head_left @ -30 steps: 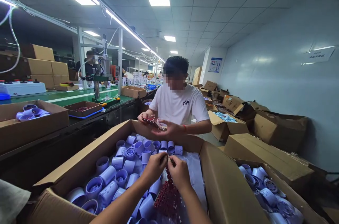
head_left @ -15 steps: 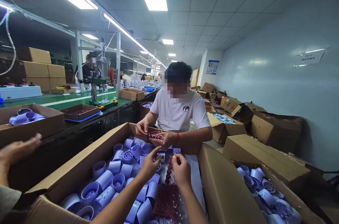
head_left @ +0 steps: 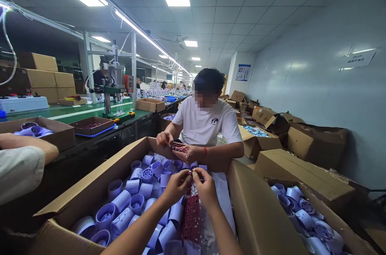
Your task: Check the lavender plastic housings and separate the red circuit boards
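- The left hand (head_left: pixel 176 186) and right hand (head_left: pixel 205 188) were clamped by their fingertips on a small part (head_left: pixel 190 173), probably for fine control.
- The red sheet (head_left: pixel 191 216) lay below, beside purple cups (head_left: pixel 121 200) inside the carton (head_left: pixel 256 210), likely for easy reach.

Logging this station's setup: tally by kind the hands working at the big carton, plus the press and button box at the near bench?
Wearer's left hand and right hand: 2
Co-worker's hands: 2
Press: 1
Button box: 1
Total: 6
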Tool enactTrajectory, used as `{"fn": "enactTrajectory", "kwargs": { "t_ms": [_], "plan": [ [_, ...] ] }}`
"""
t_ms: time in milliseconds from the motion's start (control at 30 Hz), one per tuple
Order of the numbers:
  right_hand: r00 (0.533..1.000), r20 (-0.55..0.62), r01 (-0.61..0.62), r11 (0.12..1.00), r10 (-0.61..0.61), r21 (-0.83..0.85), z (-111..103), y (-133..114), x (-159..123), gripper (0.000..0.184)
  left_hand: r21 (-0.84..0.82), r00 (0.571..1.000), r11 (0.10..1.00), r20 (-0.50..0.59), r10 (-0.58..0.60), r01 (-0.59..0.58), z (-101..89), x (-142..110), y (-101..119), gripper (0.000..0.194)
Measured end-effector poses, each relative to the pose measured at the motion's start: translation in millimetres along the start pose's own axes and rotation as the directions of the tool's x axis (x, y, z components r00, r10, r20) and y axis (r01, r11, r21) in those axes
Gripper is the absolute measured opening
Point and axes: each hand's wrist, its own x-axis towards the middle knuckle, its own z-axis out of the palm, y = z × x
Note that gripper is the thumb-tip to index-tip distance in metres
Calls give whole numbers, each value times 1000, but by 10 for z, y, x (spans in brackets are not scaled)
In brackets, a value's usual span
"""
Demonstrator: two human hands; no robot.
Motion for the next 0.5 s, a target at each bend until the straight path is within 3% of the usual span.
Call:
{"fn": "enactTrajectory", "kwargs": {
  "t_ms": [133,233,300,400,500],
  "plan": [
    [999,26,34,995,-37,90,13,-119,-16,28,49,994,995,-57,90,-87,-24,-35,116,34],
    [998,20,49,984,-54,171,-18,-175,-10,32,63,965,982,-185,188,-179,-55,-79,226,31],
    [998,-56,24,984,-14,178,-78,-134,42,38,22,934,975,-282,219,-222,-87,-95,306,29],
    [975,-143,-176,984,172,-10,-167,60,154,41,-127,882,961,-442,165,-244,-147,-78,401,32],
    [935,-53,-356,919,352,-171,-117,299,168,36,-361,854,903,-520,13,-234,-218,-27,458,40]
  ]
}}
